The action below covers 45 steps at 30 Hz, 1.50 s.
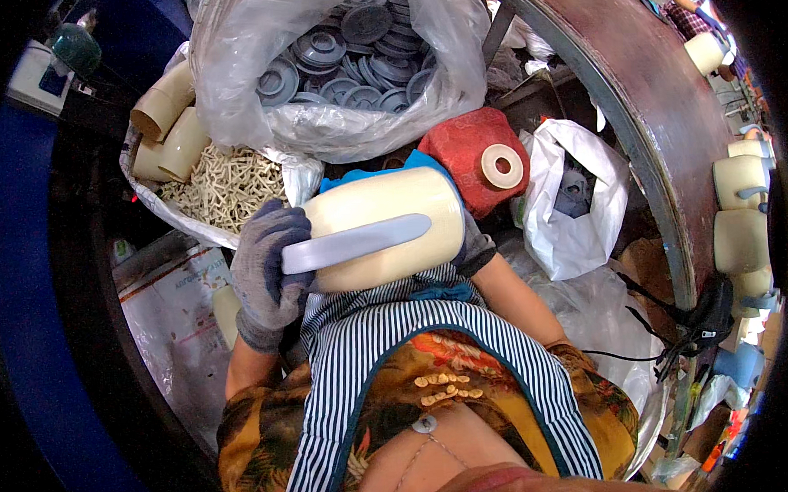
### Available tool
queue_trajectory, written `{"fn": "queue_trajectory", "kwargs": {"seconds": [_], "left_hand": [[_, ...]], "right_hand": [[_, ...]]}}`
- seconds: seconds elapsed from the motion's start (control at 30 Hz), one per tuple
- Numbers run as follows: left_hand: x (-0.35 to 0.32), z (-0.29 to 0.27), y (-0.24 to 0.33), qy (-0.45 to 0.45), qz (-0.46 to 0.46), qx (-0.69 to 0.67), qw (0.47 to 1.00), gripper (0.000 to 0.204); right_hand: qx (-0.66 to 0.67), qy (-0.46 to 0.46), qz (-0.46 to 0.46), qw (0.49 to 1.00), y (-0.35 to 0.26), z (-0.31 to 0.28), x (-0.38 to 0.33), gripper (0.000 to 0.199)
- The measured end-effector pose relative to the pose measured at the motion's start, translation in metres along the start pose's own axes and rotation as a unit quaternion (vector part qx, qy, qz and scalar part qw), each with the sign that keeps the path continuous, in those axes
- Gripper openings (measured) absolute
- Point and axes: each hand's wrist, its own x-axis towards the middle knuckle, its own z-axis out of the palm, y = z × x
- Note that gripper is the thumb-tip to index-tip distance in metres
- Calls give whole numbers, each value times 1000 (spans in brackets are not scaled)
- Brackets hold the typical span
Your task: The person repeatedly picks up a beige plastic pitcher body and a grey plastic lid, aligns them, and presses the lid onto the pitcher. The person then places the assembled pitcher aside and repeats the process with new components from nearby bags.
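A cream plastic jug body point(384, 210) lies sideways in front of my chest, with a grey handle point(359, 241) across its side. My left hand point(269, 268), in a grey knit glove, grips the left end of the handle and the jug. My right hand point(472, 248), also gloved, is mostly hidden behind the jug's right end and supports it there. A striped apron point(397, 333) covers my lap below.
A clear bag of grey round lids point(352, 48) stands ahead. Left of it a bag holds small cream parts point(227, 187) and cream jug bodies point(168, 124). A red block point(478, 156) and white bag point(574, 196) lie right. Finished cream jugs point(740, 208) sit on the curved brown table.
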Motion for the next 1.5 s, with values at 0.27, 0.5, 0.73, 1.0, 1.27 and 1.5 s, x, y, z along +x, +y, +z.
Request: {"fn": "queue_trajectory", "kwargs": {"seconds": [0.27,0.5,0.73,1.0,1.27,1.5], "left_hand": [[-28,33,-22,180,-183,-105,961,49],[-43,11,-29,134,-370,100,914,62],[-37,9,-28,13,-171,151,974,49],[-56,26,-88,-78,-297,-89,948,35],[-38,11,-84,122,-383,-421,813,53],[-11,33,-70,92,-485,-419,762,49]], "right_hand": [[-192,-23,-156,969,-57,9,-11,28],[-247,-14,-202,948,-69,15,-33,29],[-292,-23,-258,921,-73,9,-44,37],[-397,-56,-249,882,-84,19,-39,45],[-657,-19,-224,720,-70,-81,-6,63],[-219,-182,-124,950,-64,-11,31,55]]}}
